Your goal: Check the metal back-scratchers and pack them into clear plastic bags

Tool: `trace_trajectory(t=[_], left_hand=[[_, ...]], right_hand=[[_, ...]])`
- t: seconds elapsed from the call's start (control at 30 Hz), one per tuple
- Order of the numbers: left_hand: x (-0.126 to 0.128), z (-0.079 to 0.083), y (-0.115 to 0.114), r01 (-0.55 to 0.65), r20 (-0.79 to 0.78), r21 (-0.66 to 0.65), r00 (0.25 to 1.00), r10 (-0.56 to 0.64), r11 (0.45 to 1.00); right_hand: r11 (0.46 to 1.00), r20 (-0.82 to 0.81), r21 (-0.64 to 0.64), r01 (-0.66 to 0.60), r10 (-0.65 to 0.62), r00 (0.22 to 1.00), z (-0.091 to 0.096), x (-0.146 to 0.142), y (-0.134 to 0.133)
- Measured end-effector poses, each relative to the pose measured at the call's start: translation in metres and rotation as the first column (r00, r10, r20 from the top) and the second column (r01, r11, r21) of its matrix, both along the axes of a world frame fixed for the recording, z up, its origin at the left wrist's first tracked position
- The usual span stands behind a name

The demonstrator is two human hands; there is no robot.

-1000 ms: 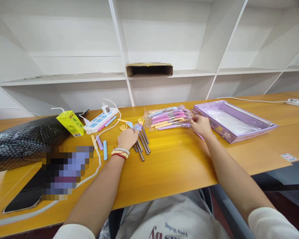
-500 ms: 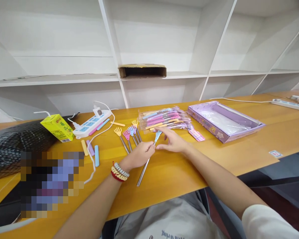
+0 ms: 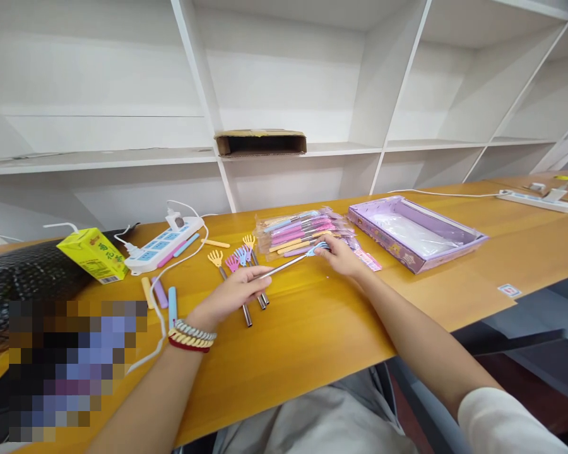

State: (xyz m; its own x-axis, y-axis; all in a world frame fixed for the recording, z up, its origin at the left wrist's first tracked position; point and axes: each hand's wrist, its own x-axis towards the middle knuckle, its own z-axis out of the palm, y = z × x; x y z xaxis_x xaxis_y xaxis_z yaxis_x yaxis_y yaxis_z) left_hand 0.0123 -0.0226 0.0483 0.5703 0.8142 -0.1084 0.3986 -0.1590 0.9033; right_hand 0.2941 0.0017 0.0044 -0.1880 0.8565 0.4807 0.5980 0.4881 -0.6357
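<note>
My left hand (image 3: 234,294) pinches the steel shaft of a back scratcher (image 3: 288,263) with a small blue hand-shaped head. My right hand (image 3: 343,256) grips that blue head end, so the scratcher spans between both hands, lifted just above the wooden table (image 3: 322,321). Several more scratchers (image 3: 239,268) with yellow, pink and blue heads lie on the table behind my left hand. A clear plastic pack of coloured scratchers (image 3: 303,228) lies just beyond my right hand.
An open purple box (image 3: 414,230) sits to the right. A white power strip (image 3: 163,243), a yellow drink carton (image 3: 93,254), loose pastel handle caps (image 3: 159,294), a black bag (image 3: 23,277) and a cable lie left. White shelving with a cardboard box (image 3: 261,142) stands behind.
My left hand lifted one blue-headed scratcher out of the loose pile. My right hand left the plastic pack and took hold of its head end. The view shifted right.
</note>
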Motion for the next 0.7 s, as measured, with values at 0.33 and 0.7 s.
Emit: trace_trajectory(t=[0.33, 0.7], left_hand=[[0.008, -0.013, -0.001, 0.024, -0.347, 0.672, 0.893, 0.286, 0.740], [0.007, -0.018, 0.001, 0.144, -0.522, 0.718, 0.758, 0.390, 0.681]], right_hand=[[0.990, -0.077, -0.131, -0.052, 0.042, 0.996, -0.009, -0.010, 0.000], [0.985, -0.145, -0.148, -0.089, 0.067, 0.987, -0.008, -0.008, 0.001]])
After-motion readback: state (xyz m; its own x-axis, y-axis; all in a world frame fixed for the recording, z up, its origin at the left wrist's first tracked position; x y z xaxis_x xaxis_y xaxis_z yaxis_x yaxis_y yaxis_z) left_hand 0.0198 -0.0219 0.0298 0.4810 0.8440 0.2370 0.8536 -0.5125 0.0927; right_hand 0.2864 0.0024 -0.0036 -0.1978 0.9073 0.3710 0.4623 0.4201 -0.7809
